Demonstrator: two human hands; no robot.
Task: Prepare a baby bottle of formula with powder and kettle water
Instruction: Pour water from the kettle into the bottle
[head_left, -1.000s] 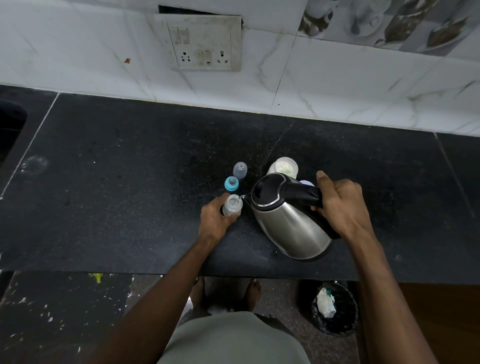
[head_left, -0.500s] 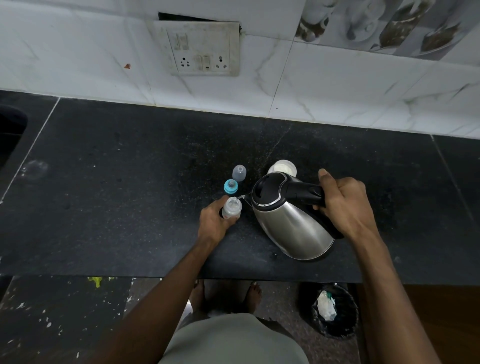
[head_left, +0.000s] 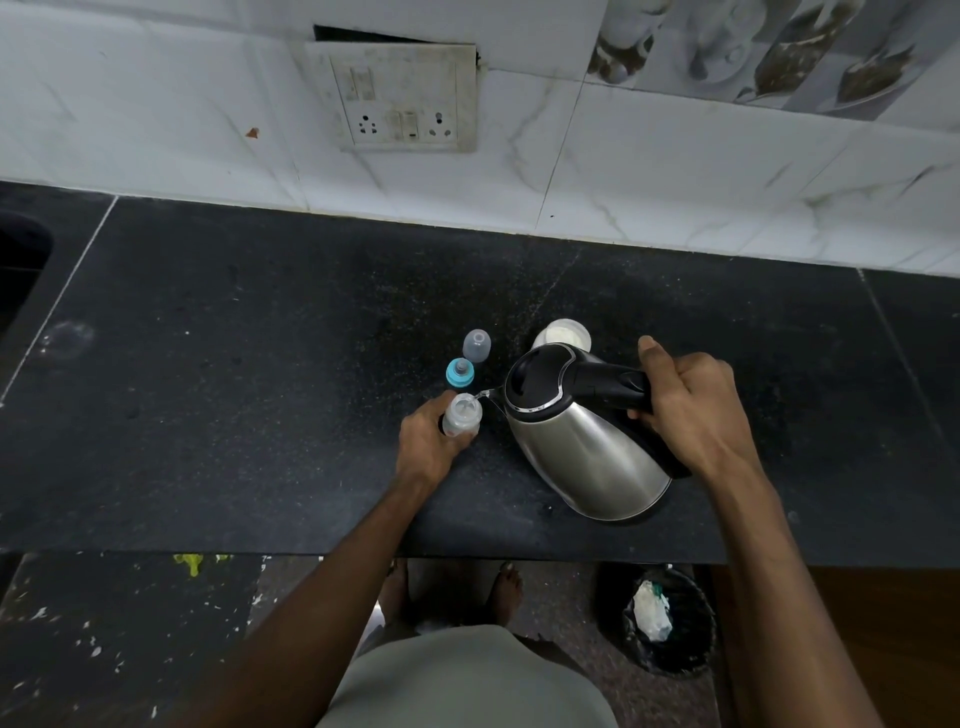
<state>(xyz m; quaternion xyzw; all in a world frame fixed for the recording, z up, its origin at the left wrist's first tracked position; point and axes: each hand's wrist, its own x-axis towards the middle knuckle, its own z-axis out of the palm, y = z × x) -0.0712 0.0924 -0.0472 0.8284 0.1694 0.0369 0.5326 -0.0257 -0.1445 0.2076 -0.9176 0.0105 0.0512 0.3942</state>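
Right hand (head_left: 691, 410) stays gripped on the tilted kettle (head_left: 582, 441), left hand (head_left: 428, 444) wrapped round the bottle (head_left: 462, 415) on the desk (head_left: 260, 389), a thin stream seemingly now reaching its mouth, so filling continues.

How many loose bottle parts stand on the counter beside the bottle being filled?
2: the blue nipple ring just behind the bottle, and the clear cap behind that. Others may hide behind the kettle.

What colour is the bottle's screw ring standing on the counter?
Teal-blue screw ring; head view shows it.
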